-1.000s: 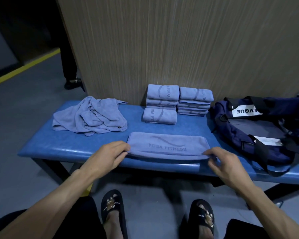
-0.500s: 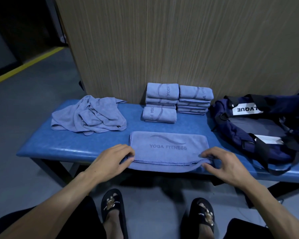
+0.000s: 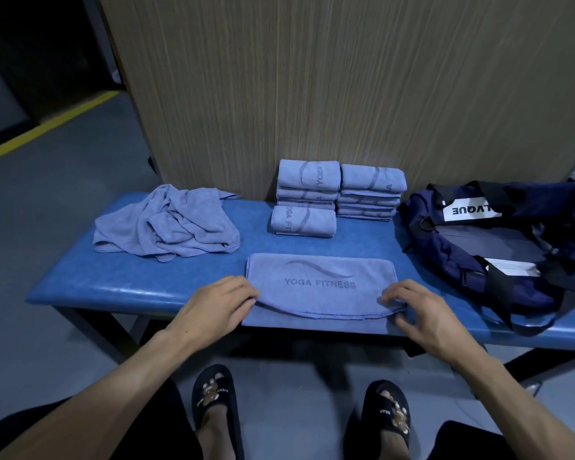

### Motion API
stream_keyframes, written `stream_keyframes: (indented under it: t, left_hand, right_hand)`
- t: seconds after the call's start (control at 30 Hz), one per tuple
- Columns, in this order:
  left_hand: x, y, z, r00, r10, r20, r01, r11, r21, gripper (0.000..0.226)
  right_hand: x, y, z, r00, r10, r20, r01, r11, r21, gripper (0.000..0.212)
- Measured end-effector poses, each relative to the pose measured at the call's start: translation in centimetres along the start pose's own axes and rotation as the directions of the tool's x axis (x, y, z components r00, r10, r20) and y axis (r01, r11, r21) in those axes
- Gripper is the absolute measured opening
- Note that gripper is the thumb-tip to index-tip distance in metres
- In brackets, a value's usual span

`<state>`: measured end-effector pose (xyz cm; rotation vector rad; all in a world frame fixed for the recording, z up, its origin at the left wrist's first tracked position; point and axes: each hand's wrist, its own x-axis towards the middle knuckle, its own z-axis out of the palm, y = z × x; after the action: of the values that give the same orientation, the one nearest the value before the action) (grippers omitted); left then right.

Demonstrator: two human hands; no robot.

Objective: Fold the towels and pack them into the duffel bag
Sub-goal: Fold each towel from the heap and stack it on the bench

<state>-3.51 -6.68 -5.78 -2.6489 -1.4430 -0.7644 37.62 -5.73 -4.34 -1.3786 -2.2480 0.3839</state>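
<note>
Your towel in hand (image 3: 322,287) lies on the padded bench (image 3: 80,283) at its near edge, folded over once, the printed "YOGA FITNESS" face up and the lower layer showing below a curved stitched hem. Your left hand (image 3: 213,307) pinches the towel's left end with curled fingers; your right hand (image 3: 422,310) has its fingers curled at the right end, seemingly gripping the top layer's corner — the contact itself is partly hidden.

Progress, judged from the layout: about midway. Behind this towel, against the wood-grain panel (image 3: 346,94), stand the folded towels (image 3: 339,194) — two stacks plus one single in front, compact rectangular blocks with rounded fold edges. Left of the towel in hand sits the unfolded heap (image 3: 166,224), crumpled and soft, its count not readable. Right of it lies the duffel bag (image 3: 498,247), navy fabric with black webbing straps and a white label, slumped and open; no towel is visible inside, so packing appears not yet begun.

Materials: towels of matte, fine-pile microfibre, limp and drapable; bench top of glossy blue vinyl.
</note>
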Motion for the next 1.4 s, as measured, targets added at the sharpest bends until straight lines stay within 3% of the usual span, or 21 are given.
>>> stream_keyframes:
  t: [0.13,0.27,0.47,0.6,0.7,0.8,0.93,1.07,1.2,1.3,1.4]
  left_hand:
    - [1.1,1.6,-2.0,0.985,-0.14,-0.105,0.113,0.966,-0.232,0.009]
    - [-0.1,1.5,-1.5,0.996,-0.07,0.049,0.081,0.958,-0.275,0.012]
    - [-1.3,0.4,-0.2,0.976,-0.009,0.218,0.038,0.991,-0.128,0.011]
    - [-1.2,0.9,0.3,0.971,0.019,0.237,-0.018,1.0,-0.006,0.015]
    - [-1.1,1.4,1.1,0.964,-0.005,0.266,-0.029,0.991,0.127,0.035]
    - [-0.8,1.6,1.4,0.971,-0.012,0.239,-0.033,0.983,0.181,0.034]
    - [-0.9,1.7,1.0,0.979,0.022,0.202,-0.05,0.99,0.135,0.015]
    - [-0.8,1.3,-0.2,0.986,0.016,0.163,-0.016,1.0,-0.002,0.01]
    - [0.3,0.6,-2.0,0.998,0.028,0.063,-0.027,0.999,-0.023,0.023]
    - [1.9,0.7,-4.2,1.0,0.009,-0.01,-0.01,0.999,-0.031,0.03]
    - [3.9,1.8,-8.0,0.997,-0.049,-0.06,0.041,0.99,-0.137,0.028]
  right_hand:
    - [0.3,-0.7,-1.4,0.994,-0.046,-0.102,0.051,0.998,0.04,0.03]
    - [-0.1,-0.8,-1.5,0.997,-0.071,-0.003,0.071,0.997,0.029,0.019]
    - [-0.6,-0.9,-1.2,0.986,-0.048,0.157,0.066,0.991,-0.112,0.013]
    - [-0.9,-0.6,-0.9,0.982,-0.082,0.171,0.113,0.977,-0.183,0.025]
    - [-1.2,-0.8,0.0,0.977,-0.093,0.191,0.157,0.921,-0.356,0.041]
    - [-1.5,-1.0,1.1,0.991,-0.055,0.124,0.112,0.846,-0.521,0.053]
    - [-1.7,-0.8,1.7,0.996,-0.081,0.038,0.088,0.828,-0.553,0.046]
    - [-1.9,-0.7,0.9,0.998,-0.064,-0.008,0.055,0.909,-0.413,0.023]
    - [-1.5,-0.8,-1.1,0.996,0.037,-0.087,-0.048,0.989,-0.137,0.027]
    - [-0.9,-1.1,-3.6,0.979,0.11,-0.175,-0.109,0.994,0.014,0.027]
    - [0.1,-2.2,-6.3,0.967,0.161,-0.195,-0.081,0.927,0.365,0.022]
